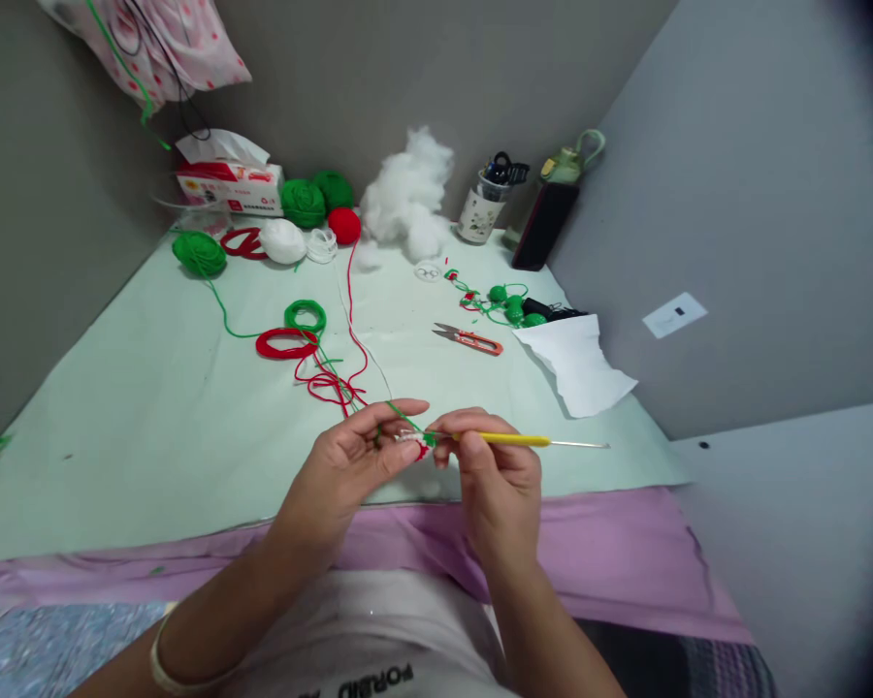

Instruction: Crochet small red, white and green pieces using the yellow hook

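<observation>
My left hand [353, 456] pinches a small crochet piece [422, 446] in white, red and green yarn between thumb and fingers. A green strand runs over its raised index finger to the work. In my right hand [501, 470] is a crochet hook [513, 439] with a yellow handle; its bare metal end points right, and its other tip meets the crochet piece, partly hidden by my fingers. Red yarn [335, 383] lies loosely tangled beyond my left hand, beside a red yarn ring [285, 343] and a green yarn ring [306, 316].
Orange-handled thread snips [472, 339] lie beyond my right hand, left of a white paper sheet [578, 364]. Green balls and small crocheted bits [514, 308] sit farther back. Along the wall stand a tissue box [233, 189], yarn balls [304, 203], stuffing [407, 194], a pen cup [480, 213] and a phone [545, 225].
</observation>
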Demonstrator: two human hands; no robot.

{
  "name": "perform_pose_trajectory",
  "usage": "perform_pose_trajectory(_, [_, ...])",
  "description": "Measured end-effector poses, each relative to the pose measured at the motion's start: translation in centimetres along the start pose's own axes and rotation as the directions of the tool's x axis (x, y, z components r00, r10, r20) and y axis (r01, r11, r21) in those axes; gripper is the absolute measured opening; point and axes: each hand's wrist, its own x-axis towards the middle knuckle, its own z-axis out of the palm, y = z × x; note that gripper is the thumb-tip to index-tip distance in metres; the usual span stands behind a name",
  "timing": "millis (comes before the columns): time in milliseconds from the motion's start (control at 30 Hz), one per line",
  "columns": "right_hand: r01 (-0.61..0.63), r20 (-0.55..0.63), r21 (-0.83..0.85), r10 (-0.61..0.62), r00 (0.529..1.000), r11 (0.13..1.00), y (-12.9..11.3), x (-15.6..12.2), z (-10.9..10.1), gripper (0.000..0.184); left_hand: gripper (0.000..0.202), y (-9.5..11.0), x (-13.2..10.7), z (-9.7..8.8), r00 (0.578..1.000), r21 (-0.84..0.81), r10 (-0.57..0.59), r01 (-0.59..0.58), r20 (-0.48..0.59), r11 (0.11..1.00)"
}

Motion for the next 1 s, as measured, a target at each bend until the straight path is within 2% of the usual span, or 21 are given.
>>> perform_pose_trajectory(167, [-0.052, -0.013, 0.079, 0.053, 0.998, 0.995, -0.2, 0.3, -0.2, 0.018, 0.033, 0.4, -0.1, -0.1, 0.999, -0.002, -0.040, 0.040, -0.014, 0.999])
perform_pose_trajectory(533, [-0.030, 0.040, 0.106, 0.026, 0.999, 0.994, -1.1, 0.7, -0.1, 0.022, 0.026, 0.9, -0.3, 0.2, 0.999, 0.006, -0.032, 0.032, -0.007, 0.999])
perform_pose_trajectory(633, [0.029, 0.068, 0.032, -0.031, 0.997, 0.999, -1.2, 0.4, -0.4, 0.020, 0.026, 0.8, -0.5, 0.2, 0.999, 0.032, -0.005, 0.006, -0.036, 0.999])
perform_pose_trajectory(733, [0.151, 0.087, -0.136, -0.140, 0.986, 0.979, -1.4, -0.1, -0.7, 0.019, 0.027, 0.8, -0.5, 0.3, 0.998, 0.066, 0.035, -0.032, -0.053, 0.997])
perform_pose_trajectory(800, [0.285, 0.132, -0.269, -0.258, 0.957, 0.920, -1.6, -0.4, -0.8, 0.021, 0.029, 0.7, -0.5, 0.4, 0.996, 0.094, 0.057, -0.051, -0.062, 0.994])
perform_pose_trajectory(867, [0.430, 0.231, -0.397, -0.365, 0.902, 0.811, -1.7, -0.7, -0.8, 0.023, 0.030, 0.7, -0.6, 0.5, 0.994, 0.110, 0.078, -0.069, -0.077, 0.992])
perform_pose_trajectory(933, [0.536, 0.349, -0.512, -0.409, 0.844, 0.671, -1.6, -1.0, -0.9, 0.025, 0.030, 0.6, -0.7, 0.8, 0.988, 0.105, 0.112, -0.100, -0.111, 0.989])
perform_pose_trajectory(1000, [0.569, 0.404, -0.614, -0.402, 0.822, 0.546, -1.4, -1.3, -0.8, 0.029, 0.033, 0.5, -0.8, 0.9, 0.982, 0.069, 0.126, -0.117, -0.140, 0.991])
